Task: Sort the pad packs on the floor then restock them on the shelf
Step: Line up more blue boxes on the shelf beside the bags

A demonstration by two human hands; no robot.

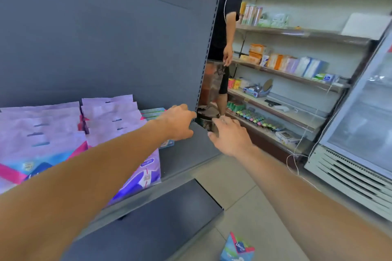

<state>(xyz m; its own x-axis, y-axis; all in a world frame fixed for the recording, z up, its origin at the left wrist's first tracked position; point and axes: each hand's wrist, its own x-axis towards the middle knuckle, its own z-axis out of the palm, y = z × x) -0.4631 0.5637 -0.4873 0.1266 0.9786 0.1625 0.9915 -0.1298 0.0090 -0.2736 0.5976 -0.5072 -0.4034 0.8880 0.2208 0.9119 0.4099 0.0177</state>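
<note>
Matte grey shelf (pixel 186 150), glossy pad packs (pixel 110 116)

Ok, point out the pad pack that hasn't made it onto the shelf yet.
The blue-and-white pack with a pink corner, lying on the floor tiles at the bottom of the view. The purple packs and teal packs all sit on the shelf.

the grey shelf (pixel 184 154) showed as matt painted metal, smooth, and so did the back panel (pixel 95 27) with its row of punched slots down the edge. the purple pad packs (pixel 110 112) looked like soft plastic film with a dull sheen, and the blue pack (pixel 237 249) on the floor (pixel 233 188) was glossier, lying on smooth, pale tiles. the cooler (pixel 360 123) at the right carried a shiny glass door over a white slatted grille of metal or plastic, hard to tell which.
</note>
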